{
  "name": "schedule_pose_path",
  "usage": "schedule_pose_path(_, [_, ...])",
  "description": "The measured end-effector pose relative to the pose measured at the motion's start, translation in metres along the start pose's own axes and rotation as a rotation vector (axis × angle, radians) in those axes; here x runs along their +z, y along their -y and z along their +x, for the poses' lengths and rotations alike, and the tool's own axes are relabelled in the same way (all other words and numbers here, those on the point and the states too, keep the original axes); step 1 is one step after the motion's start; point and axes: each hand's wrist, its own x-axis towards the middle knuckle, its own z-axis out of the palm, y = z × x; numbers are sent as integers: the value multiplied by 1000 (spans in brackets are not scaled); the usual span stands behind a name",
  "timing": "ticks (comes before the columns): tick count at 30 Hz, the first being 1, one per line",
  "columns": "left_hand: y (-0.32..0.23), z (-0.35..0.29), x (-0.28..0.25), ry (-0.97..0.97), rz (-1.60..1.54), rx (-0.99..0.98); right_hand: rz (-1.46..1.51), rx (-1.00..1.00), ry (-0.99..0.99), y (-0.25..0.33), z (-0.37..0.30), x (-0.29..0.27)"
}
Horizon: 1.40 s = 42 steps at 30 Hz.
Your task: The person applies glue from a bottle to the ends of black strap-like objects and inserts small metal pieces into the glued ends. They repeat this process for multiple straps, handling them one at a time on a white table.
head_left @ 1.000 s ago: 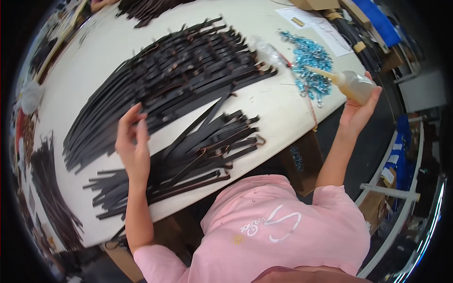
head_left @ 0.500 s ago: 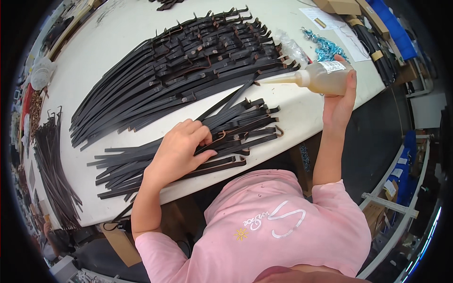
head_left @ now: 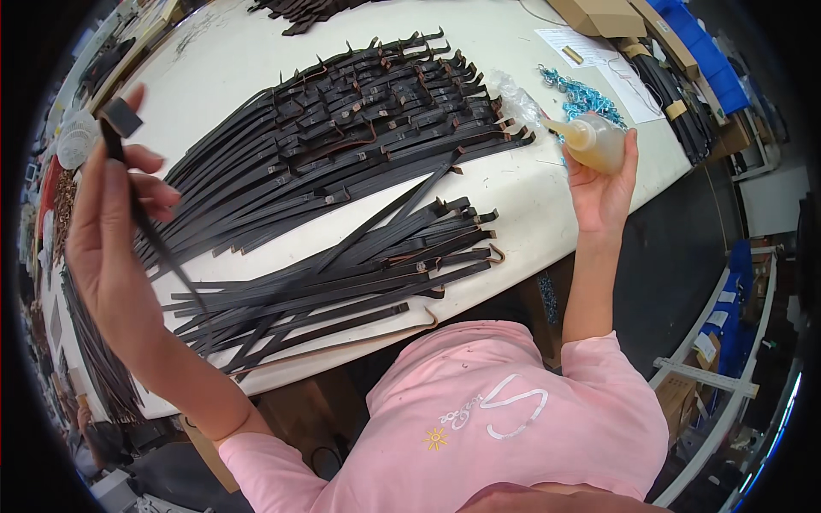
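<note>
At the far left my left hand (head_left: 115, 231) is raised, its fingers closed on a black leather strap (head_left: 125, 119) whose folded end sticks up and whose length hangs down, blurred. On the right, my right hand (head_left: 599, 201) is wrapped around a translucent squeeze bottle (head_left: 601, 147) of yellowish liquid, its nozzle pointing left. Between the hands lies a loose pile of black straps (head_left: 385, 248) with bent ends, some showing brown edges. Behind it spreads a larger, layered batch of similar straps (head_left: 359, 128).
The white table (head_left: 547, 205) carries another strap bundle (head_left: 98, 342) at left and dark pieces (head_left: 299, 13) at the far edge. Blue-silver metal hardware (head_left: 586, 94), a clear plastic bag (head_left: 516, 101), paper (head_left: 637, 90) and a cardboard box (head_left: 599, 15) stand at the far right.
My left hand has left the near pile and swung up to the far left with a strap. My right hand has tilted the bottle and moved it slightly nearer me.
</note>
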Motion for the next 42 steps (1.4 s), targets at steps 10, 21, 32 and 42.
schedule_pose_path(10, [20,-62,87,758,303,-92,47,99,65,-12,1,6])
schedule_pose_path(21, [61,-82,112,548,24,-68,84,815,448,-77,-27,50])
schedule_pose_path(32, [62,-79,101,460,236,124,-5,948,644,-95,-35,95])
schedule_pose_path(42, [69,-92,123,478,-151,-122,-8,970,594,-110,-40,92])
